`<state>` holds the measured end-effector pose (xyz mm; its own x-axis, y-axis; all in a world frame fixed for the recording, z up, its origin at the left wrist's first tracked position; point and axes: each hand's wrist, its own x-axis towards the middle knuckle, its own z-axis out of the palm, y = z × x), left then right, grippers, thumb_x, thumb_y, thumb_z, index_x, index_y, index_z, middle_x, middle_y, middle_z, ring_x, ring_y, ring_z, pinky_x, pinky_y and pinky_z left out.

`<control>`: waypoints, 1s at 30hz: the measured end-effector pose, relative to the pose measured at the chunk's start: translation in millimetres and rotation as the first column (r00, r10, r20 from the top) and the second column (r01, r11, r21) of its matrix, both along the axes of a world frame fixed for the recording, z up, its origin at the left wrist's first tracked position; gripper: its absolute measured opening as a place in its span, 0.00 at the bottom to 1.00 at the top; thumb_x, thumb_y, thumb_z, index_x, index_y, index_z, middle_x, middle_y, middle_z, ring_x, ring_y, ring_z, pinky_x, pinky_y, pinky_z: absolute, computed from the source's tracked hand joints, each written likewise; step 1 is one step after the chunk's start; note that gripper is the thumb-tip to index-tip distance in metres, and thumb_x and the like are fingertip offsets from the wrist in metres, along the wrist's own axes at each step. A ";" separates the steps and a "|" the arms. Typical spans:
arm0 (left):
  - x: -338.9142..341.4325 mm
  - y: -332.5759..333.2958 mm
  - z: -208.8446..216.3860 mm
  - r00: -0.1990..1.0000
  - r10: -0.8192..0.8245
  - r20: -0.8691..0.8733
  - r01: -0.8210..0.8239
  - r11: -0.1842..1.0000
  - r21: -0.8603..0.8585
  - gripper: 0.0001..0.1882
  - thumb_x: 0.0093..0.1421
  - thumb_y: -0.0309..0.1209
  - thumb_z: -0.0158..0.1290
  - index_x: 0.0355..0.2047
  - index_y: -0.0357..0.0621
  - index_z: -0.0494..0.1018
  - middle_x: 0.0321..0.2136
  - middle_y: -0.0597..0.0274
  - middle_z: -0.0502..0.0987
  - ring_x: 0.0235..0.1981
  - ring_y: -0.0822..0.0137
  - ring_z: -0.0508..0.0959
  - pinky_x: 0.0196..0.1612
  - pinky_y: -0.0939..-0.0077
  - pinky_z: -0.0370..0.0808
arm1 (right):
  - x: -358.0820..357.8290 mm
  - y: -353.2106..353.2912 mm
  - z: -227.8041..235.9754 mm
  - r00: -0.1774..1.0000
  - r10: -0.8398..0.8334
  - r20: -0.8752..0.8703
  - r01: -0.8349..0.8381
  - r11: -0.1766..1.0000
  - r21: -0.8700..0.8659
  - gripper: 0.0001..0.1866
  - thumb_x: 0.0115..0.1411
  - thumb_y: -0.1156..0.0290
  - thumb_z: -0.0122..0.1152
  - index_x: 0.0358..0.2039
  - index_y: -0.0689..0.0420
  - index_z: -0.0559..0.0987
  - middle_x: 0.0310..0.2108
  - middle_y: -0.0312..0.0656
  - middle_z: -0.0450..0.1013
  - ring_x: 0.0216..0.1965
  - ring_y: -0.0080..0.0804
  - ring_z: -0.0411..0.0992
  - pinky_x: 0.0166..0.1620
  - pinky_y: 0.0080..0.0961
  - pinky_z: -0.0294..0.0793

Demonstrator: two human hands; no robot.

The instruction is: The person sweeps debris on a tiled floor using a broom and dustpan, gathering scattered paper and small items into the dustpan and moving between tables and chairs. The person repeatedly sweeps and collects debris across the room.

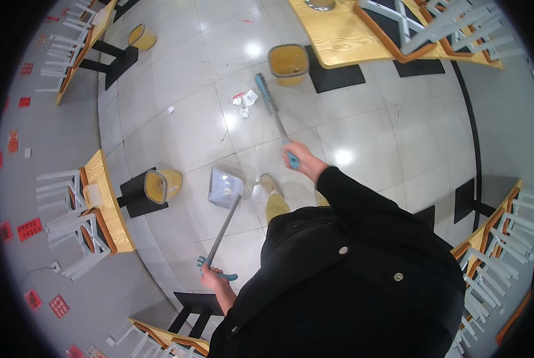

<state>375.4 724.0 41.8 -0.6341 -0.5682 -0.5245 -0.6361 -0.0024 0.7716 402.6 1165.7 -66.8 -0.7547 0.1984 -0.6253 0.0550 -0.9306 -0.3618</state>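
My right hand (300, 156) is closed round the handle of a broom (268, 95) with a teal grip and teal head. Its bristles are beside a small heap of crumpled white paper scraps (245, 102) with a bit of red among them. In my left hand (211, 277) is the teal-topped handle of a long-handled dustpan (224, 187), fingers wrapped round it. The grey dustpan rests low at the floor, left of my shoe (271, 184). A gap of floor lies between the dustpan and the scraps.
Yellow bins stand by the far table (289, 62), at the left (163, 186) and far left (142, 37). Wooden tables (335, 42) with upturned stools (79, 215) line the sides, on black base plates (337, 70). A small white scrap (171, 110) lies on the tiled floor.
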 end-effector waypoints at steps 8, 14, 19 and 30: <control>-140.0 -24.4 -28.7 0.994 -0.111 0.005 0.111 0.994 -0.008 0.06 0.51 0.28 0.48 0.26 0.39 0.65 0.11 0.68 0.59 0.08 0.75 0.59 0.10 0.79 0.58 | 44.1 -84.5 57.0 0.883 0.045 0.467 -0.017 0.998 -0.065 0.16 0.50 0.79 0.44 0.41 0.53 0.61 0.17 0.36 0.59 0.15 0.25 0.60 0.15 0.22 0.59; -214.3 -48.7 -28.2 0.986 -0.164 0.038 0.166 0.985 -0.042 0.06 0.51 0.28 0.48 0.27 0.39 0.65 0.10 0.69 0.59 0.09 0.75 0.59 0.11 0.80 0.58 | -78.3 -118.7 -10.0 0.776 -0.291 0.560 0.560 0.726 -0.399 0.06 0.47 0.80 0.49 0.25 0.56 0.63 0.20 0.38 0.62 0.20 0.29 0.65 0.22 0.22 0.69; -236.2 -61.5 -17.0 0.983 -0.182 0.021 0.182 0.983 0.007 0.10 0.52 0.28 0.47 0.34 0.35 0.66 0.10 0.69 0.58 0.09 0.77 0.59 0.10 0.82 0.58 | -236.9 -118.6 -29.4 0.821 -0.268 0.505 0.496 0.772 -0.397 0.06 0.46 0.77 0.50 0.22 0.56 0.62 0.17 0.37 0.62 0.19 0.29 0.65 0.20 0.23 0.68; -252.0 -70.1 -9.6 0.997 -0.083 -0.002 0.083 0.996 -0.025 0.13 0.52 0.28 0.49 0.37 0.35 0.66 0.10 0.71 0.58 0.08 0.78 0.59 0.10 0.84 0.57 | -432.4 -28.3 -63.7 0.961 -0.162 0.226 0.229 0.921 -0.314 0.07 0.45 0.78 0.49 0.28 0.58 0.65 0.23 0.40 0.65 0.22 0.31 0.67 0.22 0.28 0.68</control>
<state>123.4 653.8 32.3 -0.6810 -0.5265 -0.5090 -0.6309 0.0690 0.7728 -29.8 1137.4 -130.5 -0.5810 0.0836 -0.8096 -0.1035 -0.9942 -0.0285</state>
